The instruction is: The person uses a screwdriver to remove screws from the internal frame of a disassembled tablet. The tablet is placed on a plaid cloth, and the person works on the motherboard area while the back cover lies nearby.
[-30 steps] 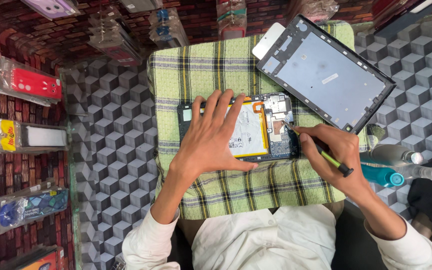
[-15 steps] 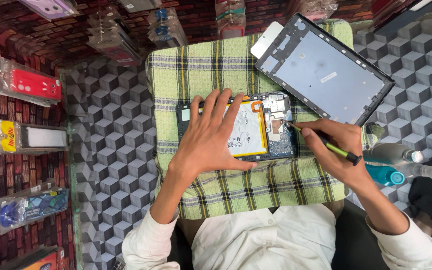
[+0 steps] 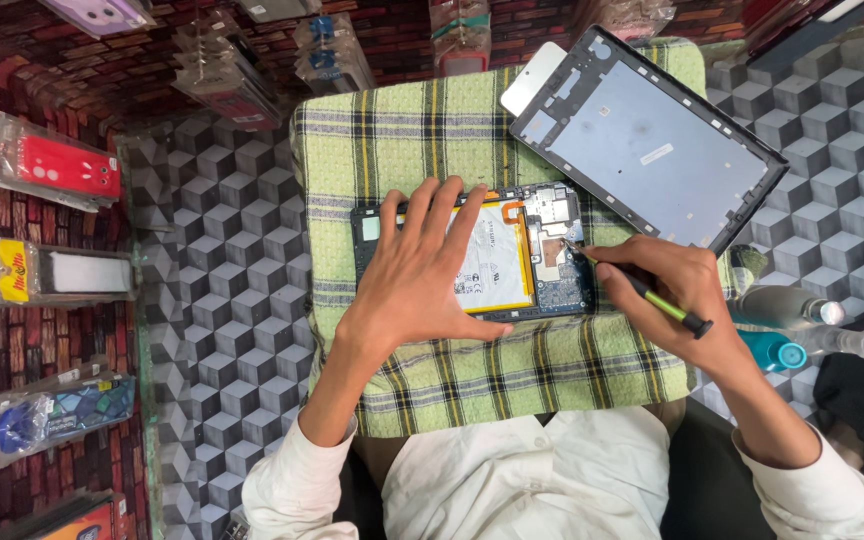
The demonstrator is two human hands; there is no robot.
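Note:
An opened tablet body (image 3: 542, 262) with a white battery and exposed circuit board lies on a green plaid cloth (image 3: 422, 150). My left hand (image 3: 417, 275) rests flat on the battery, fingers spread, pressing the device down. My right hand (image 3: 677, 295) grips a thin green-handled screwdriver (image 3: 652, 296), whose tip touches the board near the metal shield at the device's right end. The detached grey back panel (image 3: 652, 140) lies tilted on the cloth, beyond my right hand.
Two clear bottles (image 3: 802, 310) and a teal-capped one (image 3: 777, 352) lie at the right. Packaged phone cases (image 3: 47, 170) hang along the left and top edges. The cube-patterned surface (image 3: 222, 270) surrounds the cloth.
My right hand has shifted slightly, bringing the screwdriver tip up onto the board by the metal shield. My left hand stays flat on the battery.

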